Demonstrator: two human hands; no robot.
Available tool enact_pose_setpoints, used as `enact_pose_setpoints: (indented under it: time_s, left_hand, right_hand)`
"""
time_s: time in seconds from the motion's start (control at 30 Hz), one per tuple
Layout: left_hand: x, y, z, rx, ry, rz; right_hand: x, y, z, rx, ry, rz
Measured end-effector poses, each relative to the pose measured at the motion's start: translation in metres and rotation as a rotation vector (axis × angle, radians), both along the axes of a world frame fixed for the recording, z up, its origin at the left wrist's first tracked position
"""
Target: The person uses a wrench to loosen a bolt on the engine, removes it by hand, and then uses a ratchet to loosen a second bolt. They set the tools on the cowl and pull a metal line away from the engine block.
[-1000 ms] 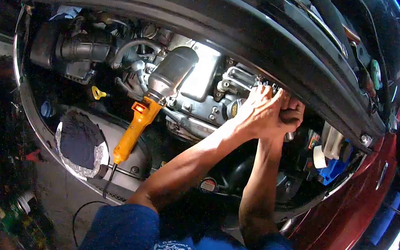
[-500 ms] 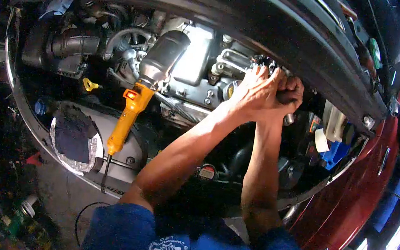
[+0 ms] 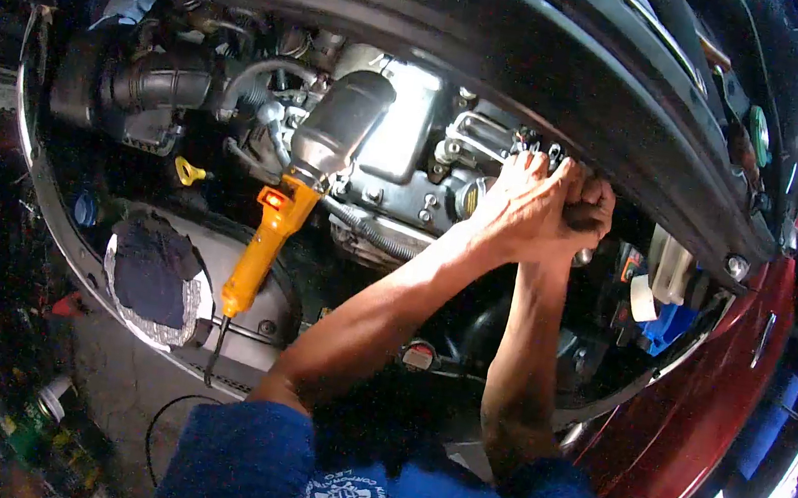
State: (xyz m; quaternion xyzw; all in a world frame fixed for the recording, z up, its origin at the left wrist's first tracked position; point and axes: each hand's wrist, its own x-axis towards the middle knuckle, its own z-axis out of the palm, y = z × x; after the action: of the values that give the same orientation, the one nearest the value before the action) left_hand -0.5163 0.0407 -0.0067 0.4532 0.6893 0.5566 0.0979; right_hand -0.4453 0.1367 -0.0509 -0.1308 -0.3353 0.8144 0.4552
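My left hand (image 3: 518,202) lies at the right end of the engine, its fingers bent together over small parts that they mostly hide. Pressed against it on the right, my right hand (image 3: 594,210) is closed around a dark tool with a round metal end (image 3: 582,257) below the fist. Just left of my hands are a black cap with yellow marking (image 3: 471,198) and bent metal pipes (image 3: 474,136). The front ends of my fingers meet close under the raised hood's edge, where the contact is hidden.
A lit yellow work lamp (image 3: 263,246) lies across the engine cover (image 3: 402,134). Dark cloth (image 3: 151,277) rests at the front left near a yellow dipstick loop (image 3: 189,172). The raised hood (image 3: 350,6) hangs close above. A white roll (image 3: 643,297) is at right.
The whole view has shifted slightly, so the scene sits a little lower and to the right. Both hands keep nearly the same place and grip on the engine.
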Motion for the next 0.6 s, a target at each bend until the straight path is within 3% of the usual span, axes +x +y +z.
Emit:
enact_pose_setpoints:
  time_s: [0.1, 0.2, 0.23, 0.3, 0.33, 0.47, 0.53, 0.57, 0.6]
  left_hand:
    - [-0.007, 0.002, 0.003, 0.188, 0.202, 0.028]
    - [-0.007, -0.004, 0.003, 0.139, 0.097, 0.032]
    - [-0.006, -0.005, 0.002, 0.109, 0.06, 0.026]
    - [-0.004, -0.005, 0.0, 0.081, 0.025, 0.026]
    - [-0.001, -0.002, 0.001, 0.08, 0.018, 0.028]
    - [0.002, -0.001, 0.002, 0.102, -0.002, 0.078]
    - [0.003, -0.001, 0.003, 0.095, -0.032, 0.084]
    - [0.004, -0.001, 0.004, 0.073, -0.045, 0.058]
    - [0.0, -0.004, 0.006, 0.039, -0.06, 0.006]
  right_hand:
    - [0.002, 0.009, -0.013, 0.133, 0.004, 0.002]
    - [-0.003, -0.012, 0.006, 0.079, -0.144, -0.111]
    - [-0.002, -0.008, 0.0, -0.003, -0.1, 0.006]
    - [0.0, -0.012, -0.007, 0.153, -0.218, -0.187]
    - [0.002, -0.002, -0.009, 0.022, -0.01, -0.043]
    - [-0.006, -0.002, -0.005, -0.022, -0.003, -0.097]
    - [-0.004, -0.003, -0.005, -0.016, 0.093, 0.01]
    - [-0.005, -0.005, -0.005, -0.058, -0.061, -0.162]
    - [-0.01, -0.005, -0.003, -0.071, -0.082, -0.189]
